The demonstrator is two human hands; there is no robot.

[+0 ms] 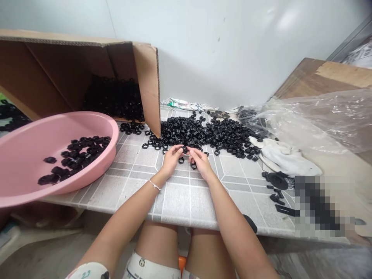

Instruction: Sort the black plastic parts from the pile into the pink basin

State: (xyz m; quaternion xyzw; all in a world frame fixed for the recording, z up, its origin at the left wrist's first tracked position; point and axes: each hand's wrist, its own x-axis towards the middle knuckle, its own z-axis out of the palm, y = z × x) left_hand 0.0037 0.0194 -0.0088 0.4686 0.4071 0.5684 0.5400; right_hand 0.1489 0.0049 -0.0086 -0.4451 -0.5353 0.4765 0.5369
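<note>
My left hand and my right hand meet at the front edge of a heap of black plastic rings. Between my fingertips is a small black ring-shaped part, pinched from both sides; its exact form is partly covered by the fingers. One loose black ring lies on the table just below my hands, and another black ring is right by my right fingers. To the left, a pink basin contains several black nut-like parts.
A cardboard box on its side holds more black parts. At right are a white cloth, clear plastic film, a round black piece and other black bits. The table ends close to my lap; a pale wall stands behind.
</note>
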